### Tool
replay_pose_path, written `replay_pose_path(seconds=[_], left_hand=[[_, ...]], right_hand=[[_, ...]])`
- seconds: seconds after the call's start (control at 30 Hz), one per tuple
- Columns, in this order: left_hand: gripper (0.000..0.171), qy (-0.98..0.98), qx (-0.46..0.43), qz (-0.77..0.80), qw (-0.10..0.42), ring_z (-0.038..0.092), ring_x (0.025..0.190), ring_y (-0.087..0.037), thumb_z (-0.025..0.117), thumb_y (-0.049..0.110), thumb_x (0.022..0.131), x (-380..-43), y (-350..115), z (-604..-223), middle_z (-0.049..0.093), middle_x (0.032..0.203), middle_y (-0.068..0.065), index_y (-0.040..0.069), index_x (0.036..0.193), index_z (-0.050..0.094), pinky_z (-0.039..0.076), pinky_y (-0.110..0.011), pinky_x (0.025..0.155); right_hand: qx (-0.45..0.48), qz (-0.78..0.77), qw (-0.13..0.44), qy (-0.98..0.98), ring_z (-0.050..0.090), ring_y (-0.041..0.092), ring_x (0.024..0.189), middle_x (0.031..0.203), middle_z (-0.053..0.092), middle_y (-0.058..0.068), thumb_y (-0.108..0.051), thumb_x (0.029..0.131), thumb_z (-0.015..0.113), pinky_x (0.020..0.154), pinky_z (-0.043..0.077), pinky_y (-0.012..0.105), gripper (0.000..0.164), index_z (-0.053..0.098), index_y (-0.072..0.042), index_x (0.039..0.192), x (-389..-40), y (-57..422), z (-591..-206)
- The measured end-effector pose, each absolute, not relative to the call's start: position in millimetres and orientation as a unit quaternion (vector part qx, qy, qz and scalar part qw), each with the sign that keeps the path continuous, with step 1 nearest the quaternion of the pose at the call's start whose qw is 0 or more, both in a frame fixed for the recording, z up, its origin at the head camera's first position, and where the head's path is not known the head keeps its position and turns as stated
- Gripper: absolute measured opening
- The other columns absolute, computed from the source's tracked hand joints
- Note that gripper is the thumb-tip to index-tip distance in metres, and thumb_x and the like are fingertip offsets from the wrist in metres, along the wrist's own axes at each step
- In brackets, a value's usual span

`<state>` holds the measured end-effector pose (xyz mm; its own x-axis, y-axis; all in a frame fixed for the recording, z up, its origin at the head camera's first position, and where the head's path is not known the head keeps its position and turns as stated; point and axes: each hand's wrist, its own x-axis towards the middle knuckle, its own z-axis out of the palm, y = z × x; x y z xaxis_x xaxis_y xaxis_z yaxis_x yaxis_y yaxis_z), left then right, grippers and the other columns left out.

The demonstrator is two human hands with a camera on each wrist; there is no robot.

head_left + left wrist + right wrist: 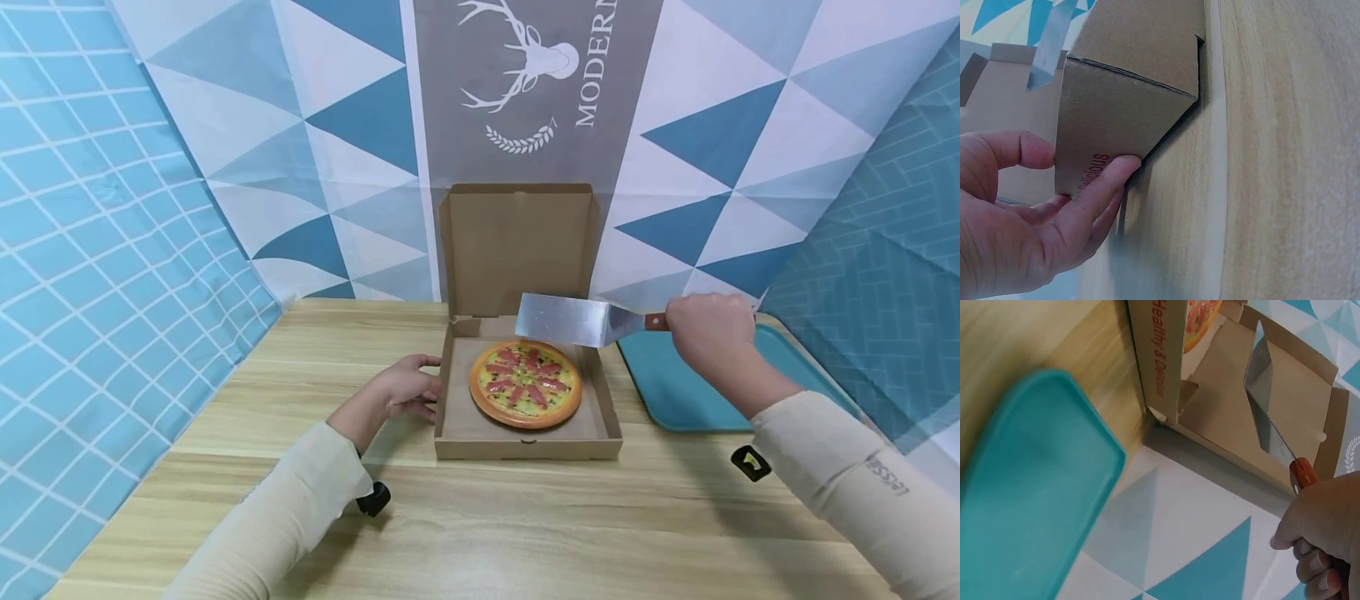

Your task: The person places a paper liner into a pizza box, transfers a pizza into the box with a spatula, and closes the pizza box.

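Observation:
A wooden-handled metal spatula (564,320) is held in my right hand (711,329), its fingers wrapped round the handle. The wide blade hangs above the back of an open cardboard pizza box (528,450). Inside the box lies a round pizza (525,383) with an orange-brown crust and red strips on top. My left hand (405,387) is at the box's left wall. In the left wrist view its fingers (1094,190) lie fairly straight against the printed side wall, with the thumb right at the upper edge.
A teal tray (693,392) lies on the wooden table (480,525) to the right of the box. The raised box lid (517,250) stands upright in front of the patterned backdrop (360,125). Blue tiled sheeting (97,225) borders the left side.

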<state>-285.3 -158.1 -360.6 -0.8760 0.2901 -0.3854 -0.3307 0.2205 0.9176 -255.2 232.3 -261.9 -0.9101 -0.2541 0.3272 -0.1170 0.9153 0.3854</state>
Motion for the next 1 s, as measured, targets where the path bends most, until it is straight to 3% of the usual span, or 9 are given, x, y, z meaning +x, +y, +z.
replay_pose_path(seconds=[0.17,0.43,1.0], left_hand=[[0.066,0.739,-0.008,0.626,0.249,0.059,0.081,-0.027,0.048,-0.005,0.079,-285,-158,-360,0.055,0.102,-0.027,0.006,0.137,0.021,0.051,-0.045,0.065],[0.065,0.743,-0.012,0.624,0.241,0.058,0.077,-0.025,0.049,-0.006,0.077,-283,-157,-359,0.058,0.090,-0.021,0.005,0.136,0.024,0.051,-0.042,0.063],[0.063,0.741,-0.009,0.628,0.237,0.051,0.061,-0.017,0.049,-0.004,0.078,-283,-156,-360,0.056,0.075,-0.012,0.005,0.135,0.025,0.051,-0.042,0.061]], right_hand=[[0.082,-0.138,0.170,-0.972,0.028,0.016,0.037,0.039,0.036,0.002,-0.021,0.086,0.055,0.035,0.019,0.029,0.040,0.046,-0.012,0.047,-255,239,-271],[0.054,-0.095,0.112,-0.988,0.034,0.019,0.039,0.044,0.041,0.003,-0.015,0.081,0.052,0.033,0.025,0.030,0.033,0.048,-0.014,0.049,-248,245,-278],[0.009,-0.040,0.110,-0.993,0.039,0.023,0.043,0.048,0.043,0.004,-0.013,0.075,0.054,0.036,0.029,0.036,0.022,0.050,-0.013,0.053,-225,280,-277]])
